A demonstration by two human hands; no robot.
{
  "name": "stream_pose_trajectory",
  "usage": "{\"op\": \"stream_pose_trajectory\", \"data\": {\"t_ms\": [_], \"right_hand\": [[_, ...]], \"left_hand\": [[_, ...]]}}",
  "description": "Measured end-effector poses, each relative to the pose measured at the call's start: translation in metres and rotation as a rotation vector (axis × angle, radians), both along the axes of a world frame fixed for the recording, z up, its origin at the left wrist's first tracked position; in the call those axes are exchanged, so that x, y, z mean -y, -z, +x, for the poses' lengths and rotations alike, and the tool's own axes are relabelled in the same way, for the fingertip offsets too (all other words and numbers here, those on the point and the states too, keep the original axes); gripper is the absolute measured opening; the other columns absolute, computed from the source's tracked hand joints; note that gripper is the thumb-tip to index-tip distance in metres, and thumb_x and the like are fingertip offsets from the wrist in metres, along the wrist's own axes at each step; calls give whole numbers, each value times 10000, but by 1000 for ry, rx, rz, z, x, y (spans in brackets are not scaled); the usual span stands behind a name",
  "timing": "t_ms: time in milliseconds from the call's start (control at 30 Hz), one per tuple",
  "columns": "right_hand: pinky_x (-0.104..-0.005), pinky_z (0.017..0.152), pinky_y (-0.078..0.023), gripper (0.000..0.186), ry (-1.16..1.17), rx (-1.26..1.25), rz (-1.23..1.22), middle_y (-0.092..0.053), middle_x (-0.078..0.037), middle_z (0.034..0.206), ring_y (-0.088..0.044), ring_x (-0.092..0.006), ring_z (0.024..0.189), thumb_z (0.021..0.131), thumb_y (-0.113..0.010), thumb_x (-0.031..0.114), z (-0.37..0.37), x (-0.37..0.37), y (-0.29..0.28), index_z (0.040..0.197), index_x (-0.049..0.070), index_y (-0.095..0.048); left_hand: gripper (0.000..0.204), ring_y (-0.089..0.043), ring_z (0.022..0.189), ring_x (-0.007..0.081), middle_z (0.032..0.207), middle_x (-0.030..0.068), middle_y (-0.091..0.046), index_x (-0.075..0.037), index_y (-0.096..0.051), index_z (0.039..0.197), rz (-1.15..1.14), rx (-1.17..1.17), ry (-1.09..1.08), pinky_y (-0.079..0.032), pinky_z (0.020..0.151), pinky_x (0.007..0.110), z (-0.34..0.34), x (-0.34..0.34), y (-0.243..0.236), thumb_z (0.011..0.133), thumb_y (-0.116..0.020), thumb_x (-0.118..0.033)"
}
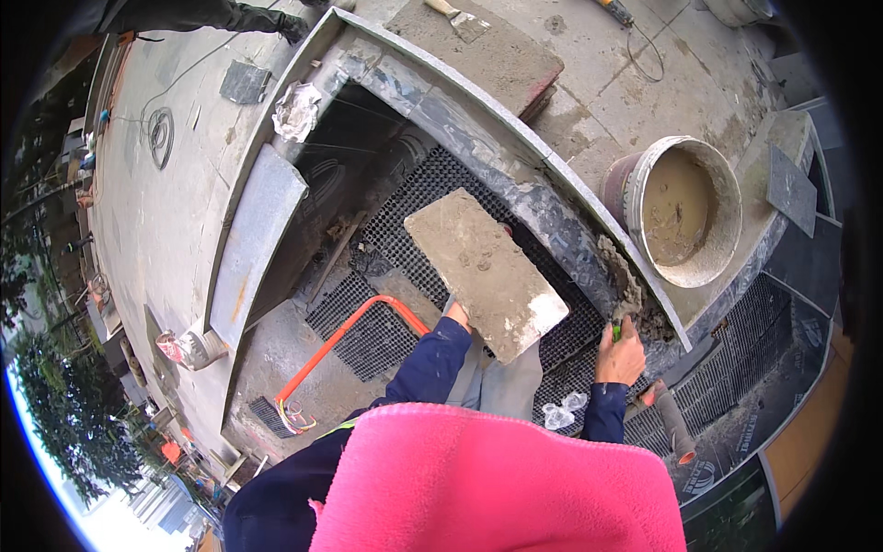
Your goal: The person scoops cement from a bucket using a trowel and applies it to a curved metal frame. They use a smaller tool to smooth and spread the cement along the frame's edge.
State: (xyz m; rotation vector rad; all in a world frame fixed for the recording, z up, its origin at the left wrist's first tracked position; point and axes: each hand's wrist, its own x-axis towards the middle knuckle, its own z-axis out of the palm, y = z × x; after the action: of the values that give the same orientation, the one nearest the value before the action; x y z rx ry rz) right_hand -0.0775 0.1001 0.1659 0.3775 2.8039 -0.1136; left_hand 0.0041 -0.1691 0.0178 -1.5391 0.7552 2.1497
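Note:
A flat rectangular board [478,267] smeared with grey-brown mortar lies tilted in front of me. My left hand [458,315] is closed at its near left edge, and the board hides most of the fingers. On the right, my right hand [622,357] grips the green handle of a small tool [617,332], seemingly a trowel. Its blade end meets the rough mortar [625,274] heaped along the inner side of the stone ledge [552,161]; mortar hides the blade's shape.
A bucket [624,198] of muddy water stands past the ledge on the right. Black dimpled drainage mats [432,179] line the planter floor. An orange conduit [340,336] with loose wires rises at my left. A brush [467,25] lies on a mortar-covered slab [497,69]. A pipe [673,423] sits near my right arm.

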Motion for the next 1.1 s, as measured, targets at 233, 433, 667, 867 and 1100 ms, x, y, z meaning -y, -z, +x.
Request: {"op": "stream_pose_trajectory", "data": {"t_ms": [233, 433, 667, 867, 1100], "right_hand": [[-404, 750, -528, 475, 221, -21, -383, -680, -295, 910, -697, -361, 816, 827, -697, 307, 36, -3, 13, 1077, -96, -666], [-385, 779, -525, 460, 274, 10, -465, -692, -275, 923, -701, -334, 834, 808, -714, 288, 31, 13, 18, 1061, -93, -675], [-396, 806, -521, 489, 259, 103, -436, -689, -282, 932, -700, -337, 853, 784, -736, 298, 19, 26, 25, 1068, -95, -672], [-374, 775, -520, 492, 357, 135, -329, -699, -265, 873, -702, -308, 809, 779, -737, 283, -2, 58, 23, 1058, -116, -666], [-283, 402, -374, 405, 601, 75, -498, -582, -55, 581, -509, -109, 419, 838, -737, 208, -39, 118, 5, 1032, -137, -650]], "left_hand": [[472, -546, 1199, 305, 1340, 112, -558, -49, -493, 1347, -236, 77, -456, -426, 1020, 445, 39, 156, -29, 978, -481, -342], [467, -547, 1194, 308, 1335, 115, -560, -47, -494, 1342, -317, -13, -566, -426, 1014, 444, 3, 219, -41, 975, -482, -336], [462, -549, 1188, 312, 1328, 118, -563, -44, -495, 1335, -228, -199, -511, -427, 1008, 443, -141, 265, 13, 971, -484, -328], [457, -550, 1183, 316, 1323, 121, -565, -42, -496, 1329, -73, -327, -478, -427, 1002, 442, -273, 308, 94, 968, -485, -322], [408, -571, 1132, 344, 1239, 199, -589, -5, -508, 1267, -1245, -119, 148, -447, 929, 418, -363, 328, 99, 899, -530, -181]]}}
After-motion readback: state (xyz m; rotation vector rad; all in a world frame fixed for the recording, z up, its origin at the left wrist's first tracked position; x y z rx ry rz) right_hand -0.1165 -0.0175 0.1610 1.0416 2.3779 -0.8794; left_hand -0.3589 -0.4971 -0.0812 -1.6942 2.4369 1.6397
